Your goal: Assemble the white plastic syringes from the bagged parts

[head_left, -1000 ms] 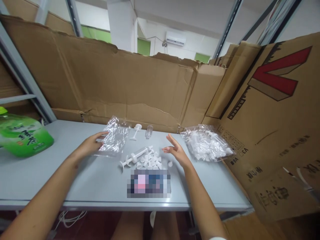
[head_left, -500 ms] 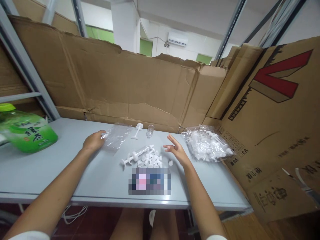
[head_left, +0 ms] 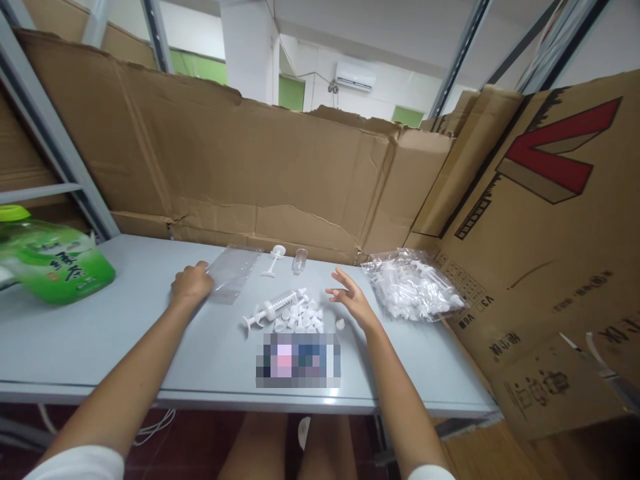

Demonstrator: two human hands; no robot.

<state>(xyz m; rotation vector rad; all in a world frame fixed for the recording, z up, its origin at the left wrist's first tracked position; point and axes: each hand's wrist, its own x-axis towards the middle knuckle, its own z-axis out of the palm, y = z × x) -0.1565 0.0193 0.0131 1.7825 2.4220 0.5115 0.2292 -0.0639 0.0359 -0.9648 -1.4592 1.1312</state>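
Note:
My left hand is on the left of the table, its fingers curled at the near left edge of a flat clear plastic bag. My right hand hovers with its fingers apart and nothing in them, right of a heap of small white plastic caps. One loose cap lies just below that hand. Beside the heap rests an assembled plastic syringe, slanted. Farther back are a white plunger and a clear syringe barrel.
A full clear bag of white syringe parts lies at the right. A green liquid bottle stands on the left. A pixelated flat object is near the front edge. Cardboard walls enclose the table's back and right.
My left hand has shifted slightly toward me, its fingers more curled. The clear bag looks flatter and smoother. My right hand has barely moved.

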